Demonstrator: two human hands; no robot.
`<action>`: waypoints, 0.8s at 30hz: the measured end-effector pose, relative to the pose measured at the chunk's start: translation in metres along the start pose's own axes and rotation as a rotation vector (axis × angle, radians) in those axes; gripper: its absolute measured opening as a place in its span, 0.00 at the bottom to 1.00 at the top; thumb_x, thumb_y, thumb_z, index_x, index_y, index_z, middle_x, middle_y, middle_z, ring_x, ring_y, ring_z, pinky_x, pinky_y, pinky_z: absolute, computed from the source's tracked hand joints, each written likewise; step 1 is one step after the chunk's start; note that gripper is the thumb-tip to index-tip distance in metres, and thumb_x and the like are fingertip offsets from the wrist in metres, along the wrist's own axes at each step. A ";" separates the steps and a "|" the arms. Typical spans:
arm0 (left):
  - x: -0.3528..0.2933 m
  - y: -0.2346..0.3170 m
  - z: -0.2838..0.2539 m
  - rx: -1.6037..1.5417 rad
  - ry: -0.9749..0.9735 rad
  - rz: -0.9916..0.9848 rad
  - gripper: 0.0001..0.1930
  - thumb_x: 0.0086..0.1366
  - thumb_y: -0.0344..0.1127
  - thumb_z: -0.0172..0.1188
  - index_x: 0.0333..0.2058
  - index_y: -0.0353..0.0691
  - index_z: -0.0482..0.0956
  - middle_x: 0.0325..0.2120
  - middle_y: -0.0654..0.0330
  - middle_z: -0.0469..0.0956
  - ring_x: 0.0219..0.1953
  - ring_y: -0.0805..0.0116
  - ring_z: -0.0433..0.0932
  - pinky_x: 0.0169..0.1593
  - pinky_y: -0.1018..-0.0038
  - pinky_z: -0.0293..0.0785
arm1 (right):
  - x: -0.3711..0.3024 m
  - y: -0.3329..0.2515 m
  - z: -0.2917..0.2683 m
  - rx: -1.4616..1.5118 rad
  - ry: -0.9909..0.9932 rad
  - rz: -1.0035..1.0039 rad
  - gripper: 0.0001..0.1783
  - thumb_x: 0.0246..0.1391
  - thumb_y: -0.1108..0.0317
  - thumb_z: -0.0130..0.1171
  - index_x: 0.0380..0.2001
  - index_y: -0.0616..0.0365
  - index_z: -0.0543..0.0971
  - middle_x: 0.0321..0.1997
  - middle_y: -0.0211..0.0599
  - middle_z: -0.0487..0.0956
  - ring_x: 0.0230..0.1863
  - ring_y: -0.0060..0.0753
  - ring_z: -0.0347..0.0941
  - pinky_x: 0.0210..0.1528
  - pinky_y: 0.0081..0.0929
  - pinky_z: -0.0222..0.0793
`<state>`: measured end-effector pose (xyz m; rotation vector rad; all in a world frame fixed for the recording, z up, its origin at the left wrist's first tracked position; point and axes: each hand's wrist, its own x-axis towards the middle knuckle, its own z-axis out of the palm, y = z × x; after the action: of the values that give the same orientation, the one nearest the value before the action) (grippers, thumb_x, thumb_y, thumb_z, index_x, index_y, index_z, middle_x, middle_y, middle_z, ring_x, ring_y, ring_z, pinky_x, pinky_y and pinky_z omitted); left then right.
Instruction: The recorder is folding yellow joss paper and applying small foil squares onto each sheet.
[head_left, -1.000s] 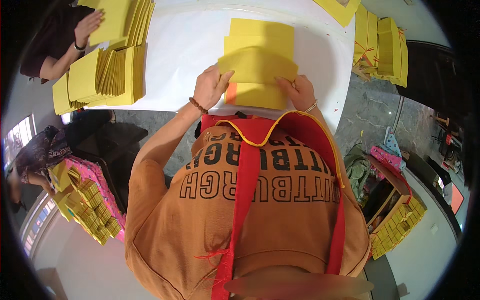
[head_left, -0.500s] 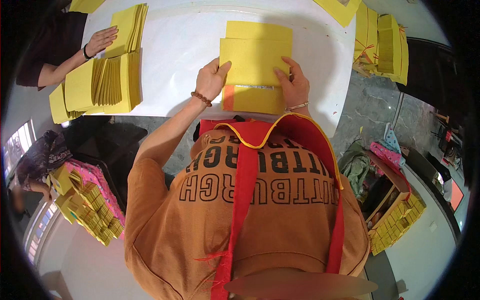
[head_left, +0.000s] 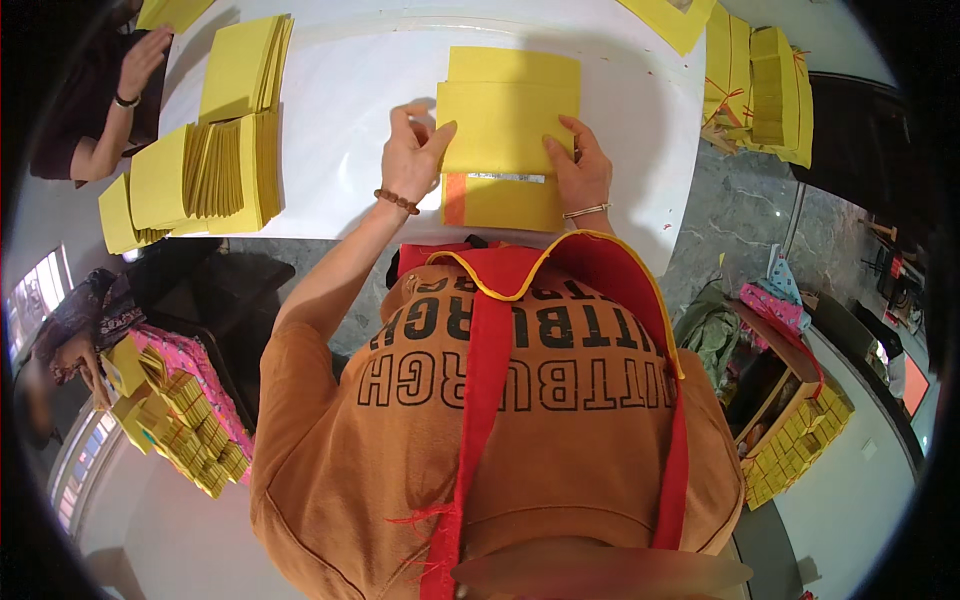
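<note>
On the white table in front of me lies a small pile of yellow paper sheets (head_left: 508, 115), stacked unevenly so that one sheet shows beyond the far edge. Below them, nearer to me, a yellow piece with an orange band (head_left: 510, 205) and a silvery strip sticks out. My left hand (head_left: 412, 155) is at the pile's left edge, thumb tip over the paper, bent fingers apart from it. At the right edge, my right hand (head_left: 582, 172) holds the sheets, thumb on top and fingers along the side.
Thick stacks of folded yellow paper (head_left: 205, 175) stand at the table's left, beside a co-worker's raised hand (head_left: 143, 65). Tied yellow bundles (head_left: 755, 90) stand at the far right. More bundles are piled low left (head_left: 190, 420) and low right (head_left: 800, 450).
My left fingers have loosened and shifted slightly left from the paper's edge. The sheets have slid down a little over the banded piece. The co-worker's hand has lifted off the left stack.
</note>
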<state>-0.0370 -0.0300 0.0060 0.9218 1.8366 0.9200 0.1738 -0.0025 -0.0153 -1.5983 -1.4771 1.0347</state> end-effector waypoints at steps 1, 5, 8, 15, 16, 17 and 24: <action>-0.003 0.010 -0.003 -0.001 0.004 0.002 0.14 0.57 0.37 0.58 0.39 0.37 0.71 0.27 0.58 0.75 0.27 0.70 0.73 0.31 0.75 0.67 | -0.001 -0.008 -0.002 -0.033 -0.028 0.033 0.19 0.47 0.64 0.60 0.44 0.56 0.74 0.24 0.39 0.77 0.25 0.32 0.73 0.31 0.26 0.68; -0.005 0.023 0.018 0.528 0.113 0.822 0.21 0.54 0.40 0.58 0.47 0.41 0.71 0.47 0.54 0.69 0.52 0.55 0.63 0.52 0.58 0.56 | -0.001 -0.001 0.002 -0.013 -0.033 0.010 0.20 0.47 0.69 0.61 0.46 0.60 0.74 0.31 0.31 0.77 0.30 0.16 0.68 0.33 0.16 0.65; -0.004 0.020 0.043 0.822 -0.072 0.911 0.28 0.56 0.50 0.55 0.53 0.46 0.66 0.56 0.54 0.59 0.58 0.52 0.55 0.57 0.57 0.52 | -0.001 0.002 0.004 -0.018 0.006 -0.044 0.20 0.46 0.63 0.60 0.44 0.56 0.74 0.24 0.40 0.76 0.25 0.33 0.72 0.31 0.28 0.68; 0.000 0.002 0.050 0.946 -0.076 0.907 0.28 0.56 0.55 0.53 0.55 0.53 0.65 0.58 0.54 0.57 0.60 0.52 0.54 0.58 0.52 0.49 | -0.003 -0.007 -0.003 -0.087 -0.064 -0.007 0.20 0.46 0.62 0.60 0.44 0.53 0.74 0.33 0.39 0.75 0.34 0.35 0.71 0.36 0.34 0.65; -0.001 0.003 0.051 0.953 -0.094 0.888 0.29 0.56 0.56 0.52 0.55 0.53 0.64 0.59 0.54 0.56 0.60 0.51 0.53 0.59 0.52 0.47 | -0.005 -0.012 -0.004 -0.341 0.050 -0.252 0.20 0.46 0.61 0.59 0.45 0.52 0.73 0.41 0.39 0.72 0.42 0.36 0.68 0.43 0.39 0.61; -0.001 0.003 0.051 0.960 -0.112 0.868 0.29 0.56 0.56 0.51 0.56 0.54 0.64 0.59 0.55 0.56 0.61 0.51 0.52 0.60 0.52 0.45 | -0.006 -0.015 -0.003 -0.594 0.164 -0.497 0.21 0.47 0.59 0.58 0.45 0.50 0.73 0.50 0.39 0.69 0.51 0.38 0.65 0.50 0.44 0.58; 0.004 0.006 0.048 1.006 -0.170 0.831 0.28 0.57 0.48 0.49 0.56 0.44 0.63 0.59 0.54 0.56 0.62 0.52 0.51 0.61 0.53 0.43 | -0.001 -0.006 0.024 -0.600 -0.373 -0.692 0.29 0.54 0.49 0.45 0.56 0.49 0.63 0.66 0.43 0.53 0.67 0.44 0.46 0.64 0.56 0.35</action>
<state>0.0065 -0.0131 -0.0075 2.4095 1.7252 0.2524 0.1493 -0.0037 -0.0201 -1.0993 -2.5295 0.5133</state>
